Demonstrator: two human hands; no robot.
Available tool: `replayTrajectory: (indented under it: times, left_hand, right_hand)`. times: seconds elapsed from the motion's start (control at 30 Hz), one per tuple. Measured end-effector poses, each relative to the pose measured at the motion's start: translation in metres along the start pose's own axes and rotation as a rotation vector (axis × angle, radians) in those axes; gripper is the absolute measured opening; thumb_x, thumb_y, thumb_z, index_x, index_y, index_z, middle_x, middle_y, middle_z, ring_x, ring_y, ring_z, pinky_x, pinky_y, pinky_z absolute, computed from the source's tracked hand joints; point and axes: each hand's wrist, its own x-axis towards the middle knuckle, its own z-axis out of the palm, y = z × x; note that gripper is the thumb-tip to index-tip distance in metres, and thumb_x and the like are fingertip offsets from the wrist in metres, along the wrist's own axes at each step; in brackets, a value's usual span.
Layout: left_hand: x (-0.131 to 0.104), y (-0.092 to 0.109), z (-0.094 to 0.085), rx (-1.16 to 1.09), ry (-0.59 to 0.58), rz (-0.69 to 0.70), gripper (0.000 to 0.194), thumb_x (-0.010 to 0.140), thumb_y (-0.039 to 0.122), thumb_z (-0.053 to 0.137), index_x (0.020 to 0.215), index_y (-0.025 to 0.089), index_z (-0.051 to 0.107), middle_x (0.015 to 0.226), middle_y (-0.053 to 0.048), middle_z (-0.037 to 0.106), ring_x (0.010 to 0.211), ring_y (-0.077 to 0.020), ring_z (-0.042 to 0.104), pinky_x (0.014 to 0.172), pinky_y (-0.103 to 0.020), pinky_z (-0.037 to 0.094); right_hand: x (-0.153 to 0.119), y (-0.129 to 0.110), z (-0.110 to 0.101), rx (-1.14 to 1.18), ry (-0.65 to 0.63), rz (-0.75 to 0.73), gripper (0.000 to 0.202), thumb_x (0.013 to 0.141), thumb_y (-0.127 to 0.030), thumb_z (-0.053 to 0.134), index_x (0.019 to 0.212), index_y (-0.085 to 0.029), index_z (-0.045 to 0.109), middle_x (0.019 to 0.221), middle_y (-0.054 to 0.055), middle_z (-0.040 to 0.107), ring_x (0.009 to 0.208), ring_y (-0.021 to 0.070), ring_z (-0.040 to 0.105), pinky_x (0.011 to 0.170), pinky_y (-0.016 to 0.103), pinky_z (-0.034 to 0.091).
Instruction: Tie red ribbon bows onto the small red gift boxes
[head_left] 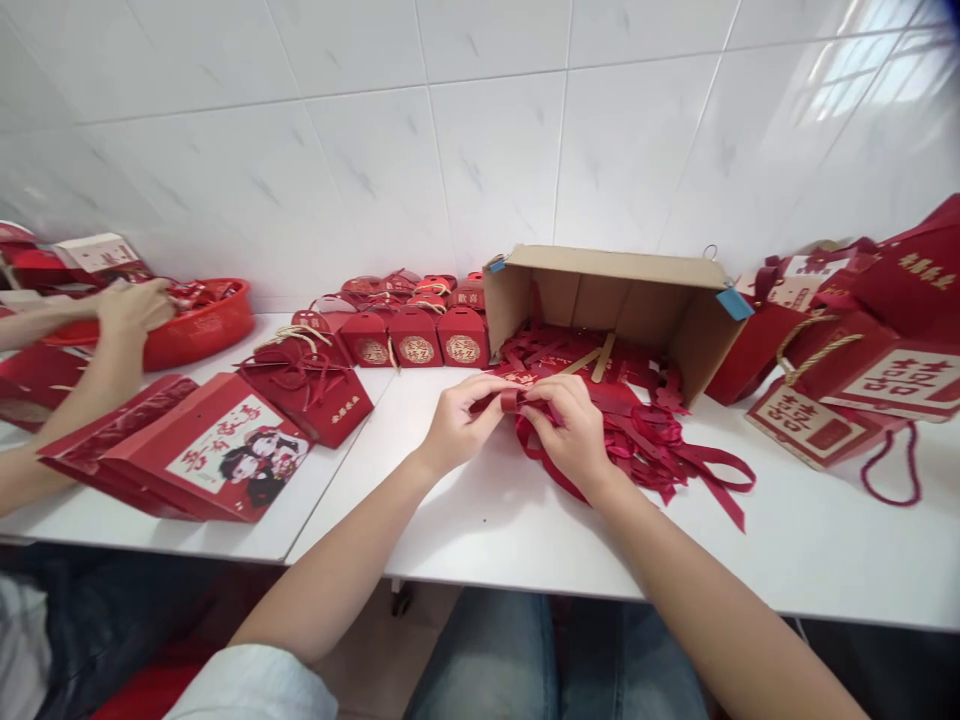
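Over the white table (465,530), my left hand (463,420) and my right hand (568,430) meet at a red ribbon (511,401). Fingers of both hands pinch it, and a small loop or roll of it shows between them. Part of the ribbon hangs below my right hand. Just behind and to the right, a heap of red ribbons (645,450) spills from a cardboard box (622,262) lying on its side. Red cards and gold strips lie inside the box opening.
Small red gift boxes (416,340) line the wall. Red gift bags stand left (217,450) and right (810,420). At far left, another person's hands (135,310) reach to a red basin (195,335).
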Motion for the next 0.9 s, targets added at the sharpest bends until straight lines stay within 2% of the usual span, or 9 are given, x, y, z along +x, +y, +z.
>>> replayTrajectory:
  times: [0.33,0.67,0.9]
  left_hand:
    - [0.0004,0.0021,0.0002,-0.036,-0.035,-0.028,0.024,0.089,0.031,0.053,0.096,0.017,0.071,0.097,-0.010,0.069,0.091,-0.0193,0.064,0.083,-0.032,0.052]
    - [0.0011,0.0016,-0.0025,-0.055,-0.046,-0.062,0.023,0.088,0.034,0.056,0.093,0.019,0.073,0.097,-0.009,0.072,0.093,-0.0201,0.065,0.086,-0.032,0.052]
    - [0.0023,0.0027,-0.0039,-0.047,-0.081,-0.058,0.021,0.088,0.031,0.055,0.089,0.018,0.071,0.094,-0.009,0.070,0.089,-0.0202,0.064,0.081,-0.033,0.052]
  right_hand:
    - [0.0013,-0.0006,-0.0003,-0.002,0.027,-0.049,0.006,0.086,-0.016,0.060,0.086,-0.022,0.060,0.085,0.005,0.064,0.082,0.0200,0.057,0.073,0.037,0.049]
    - [0.0008,-0.0025,0.0003,0.032,0.037,-0.018,0.007,0.085,-0.018,0.062,0.087,-0.023,0.066,0.085,0.005,0.065,0.082,0.0201,0.057,0.073,0.038,0.050]
    - [-0.0019,-0.0009,0.0007,0.033,0.023,0.022,0.008,0.085,-0.019,0.061,0.087,-0.024,0.067,0.089,0.006,0.061,0.084,0.0200,0.058,0.073,0.037,0.052]
